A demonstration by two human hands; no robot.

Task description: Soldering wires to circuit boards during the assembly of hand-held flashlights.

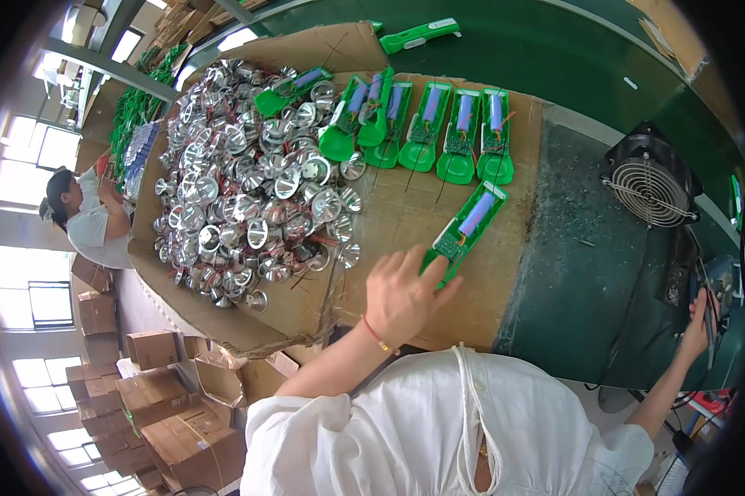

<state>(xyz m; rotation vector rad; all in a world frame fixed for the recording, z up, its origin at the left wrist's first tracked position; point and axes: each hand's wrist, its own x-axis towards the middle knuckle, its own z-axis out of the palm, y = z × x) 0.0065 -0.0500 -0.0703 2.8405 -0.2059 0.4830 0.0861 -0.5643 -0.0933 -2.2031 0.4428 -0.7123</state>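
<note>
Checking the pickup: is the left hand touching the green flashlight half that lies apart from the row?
Yes, the left hand has its fingers on the near end of the lone green flashlight half on the cardboard sheet.

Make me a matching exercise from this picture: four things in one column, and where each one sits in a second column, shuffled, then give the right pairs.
Things
1. left hand
2. right hand
3. heap of silver reflectors
4. small fan

Places
A. piled on the cardboard's left part
B. on the dark green bench, right of the cardboard
C. on the lone green flashlight half
D. at the far right edge, on a tool

Pairs: 1-C, 2-D, 3-A, 4-B
</note>
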